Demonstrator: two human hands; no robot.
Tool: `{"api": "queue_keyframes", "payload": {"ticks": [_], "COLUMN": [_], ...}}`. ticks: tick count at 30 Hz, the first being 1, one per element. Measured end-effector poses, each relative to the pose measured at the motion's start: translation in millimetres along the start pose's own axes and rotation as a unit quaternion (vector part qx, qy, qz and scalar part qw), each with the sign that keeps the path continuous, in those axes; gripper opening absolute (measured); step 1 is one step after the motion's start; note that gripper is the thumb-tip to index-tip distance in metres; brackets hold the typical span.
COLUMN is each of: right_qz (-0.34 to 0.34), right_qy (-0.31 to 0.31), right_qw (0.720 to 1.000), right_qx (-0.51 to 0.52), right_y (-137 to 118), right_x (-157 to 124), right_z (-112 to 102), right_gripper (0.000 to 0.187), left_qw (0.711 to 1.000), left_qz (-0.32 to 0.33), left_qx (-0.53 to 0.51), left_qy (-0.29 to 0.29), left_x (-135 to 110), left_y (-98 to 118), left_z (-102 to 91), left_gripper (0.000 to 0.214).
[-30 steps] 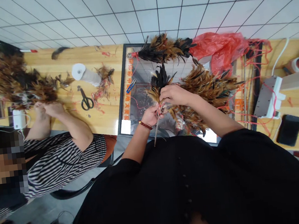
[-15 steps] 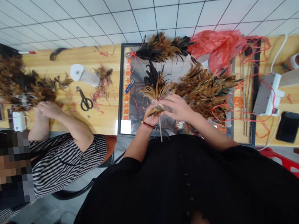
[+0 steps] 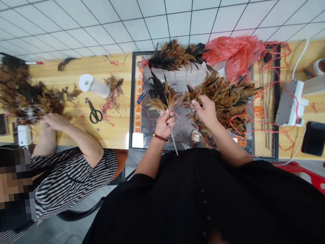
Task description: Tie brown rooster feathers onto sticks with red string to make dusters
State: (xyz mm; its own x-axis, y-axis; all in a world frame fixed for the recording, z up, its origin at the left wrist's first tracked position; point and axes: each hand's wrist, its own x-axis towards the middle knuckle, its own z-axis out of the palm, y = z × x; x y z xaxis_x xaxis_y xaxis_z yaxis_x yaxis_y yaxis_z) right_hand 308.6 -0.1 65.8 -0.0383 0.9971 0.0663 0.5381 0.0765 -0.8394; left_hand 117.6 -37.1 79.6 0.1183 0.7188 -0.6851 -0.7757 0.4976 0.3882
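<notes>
My left hand (image 3: 165, 125) is closed around a thin stick (image 3: 175, 144) at the base of a feather bunch, and the stick's bare end points down toward me. Brown and black feathers (image 3: 161, 94) fan out above that fist, and a red string runs off to the right from it. At the left edge of a large pile of loose brown feathers (image 3: 225, 103), my right hand (image 3: 206, 111) pinches some feathers between thumb and fingers. Exactly how many it holds is hidden.
A finished-looking feather bundle (image 3: 177, 55) and a red plastic bag (image 3: 233, 57) lie at the back. Blue snips (image 3: 141, 97) are to the left, thin rods (image 3: 264, 102) and a power strip (image 3: 291, 101) to the right. A co-worker's hands (image 3: 52, 122) handle feathers beside black scissors (image 3: 94, 112).
My right hand has left the bunch and moved right to the feather pile. My left hand keeps its hold on the stick, and the bunch has shifted slightly left.
</notes>
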Motion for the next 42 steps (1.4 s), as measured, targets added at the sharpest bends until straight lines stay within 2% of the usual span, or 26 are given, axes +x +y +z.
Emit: {"api": "queue_keyframes", "payload": {"ticks": [2,4,6,8,10,14,17,20,24,28,29,30,33,34,36,39,42], "right_qz": [0.034,0.067,0.117,0.167,0.204,0.246,0.25,0.211,0.18,0.151,0.158,0.176,0.261,0.276,0.258,0.173,0.132], "right_qy": [-0.004,-0.069,-0.151,-0.185,-0.162,-0.105,-0.136,-0.141,-0.125,-0.06,-0.063,-0.093,-0.245,-0.261,-0.228,-0.179,-0.181], "right_qw": [0.999,0.993,0.965,0.927,0.907,0.895,0.883,0.901,0.931,0.951,0.946,0.936,0.877,0.869,0.892,0.94,0.955], "right_qx": [-0.009,0.063,0.181,0.279,0.331,0.356,0.373,0.351,0.293,0.265,0.275,0.291,0.321,0.318,0.293,0.233,0.193], "right_y": [8.1,6.3,-4.4,-17.8,-27.3,-28.8,-26.5,-27.2,-25.5,-21.8,-21.4,-21.0,-19.9,-19.6,-19.5,-20.8,-22.3], "right_x": [6.8,7.7,3.7,-1.2,-4.4,-6.2,-7.5,-9.2,-9.2,-9.9,-11.2,-13.1,-20.9,-23.4,-26.4,-25.9,-21.0], "right_z": [-1.3,4.6,15.8,27.5,35.1,35.4,32.8,35.8,43.8,44.3,42.5,40.0,31.3,28.9,26.3,27.1,28.7], "right_gripper": [0.043,0.046,0.048,0.049,0.048,0.048,0.046,0.045,0.046,0.041,0.041,0.041,0.045,0.045,0.042,0.031,0.024], "left_qw": [1.0,0.999,0.998,0.997,0.995,0.996,0.995,0.994,0.993,0.988,0.988,0.988,0.987,0.986,0.985,0.981,0.98], "left_qz": [-0.001,-0.006,-0.015,-0.024,-0.027,-0.021,-0.054,-0.074,-0.044,-0.027,-0.02,-0.011,0.013,0.016,0.021,0.032,0.017], "left_qx": [0.007,0.019,0.033,0.051,0.067,0.076,0.071,0.065,0.086,0.123,0.128,0.132,0.152,0.16,0.174,0.179,0.192], "left_qy": [-0.016,-0.031,-0.044,-0.056,-0.062,-0.045,-0.042,-0.051,-0.07,-0.091,-0.088,-0.082,-0.05,-0.035,0.005,0.061,0.051], "left_x": [-1.8,-3.0,-3.5,-3.7,-3.5,-2.2,-1.4,-1.6,-2.6,-4.5,-5.3,-6.1,-7.7,-7.7,-6.7,-3.7,-1.6], "left_y": [1.9,0.8,-2.8,-7.6,-11.8,-13.2,-9.9,-8.9,-12.3,-11.9,-10.3,-8.2,-0.7,1.5,4.3,5.2,5.0], "left_z": [-1.6,-1.5,0.1,2.1,3.4,4.0,4.0,4.1,3.1,4.2,5.2,6.4,10.4,11.6,13.3,14.1,13.3], "left_gripper": [0.012,0.013,0.016,0.021,0.024,0.035,0.045,0.043,0.033,0.035,0.035,0.036,0.038,0.038,0.037,0.036,0.037]}}
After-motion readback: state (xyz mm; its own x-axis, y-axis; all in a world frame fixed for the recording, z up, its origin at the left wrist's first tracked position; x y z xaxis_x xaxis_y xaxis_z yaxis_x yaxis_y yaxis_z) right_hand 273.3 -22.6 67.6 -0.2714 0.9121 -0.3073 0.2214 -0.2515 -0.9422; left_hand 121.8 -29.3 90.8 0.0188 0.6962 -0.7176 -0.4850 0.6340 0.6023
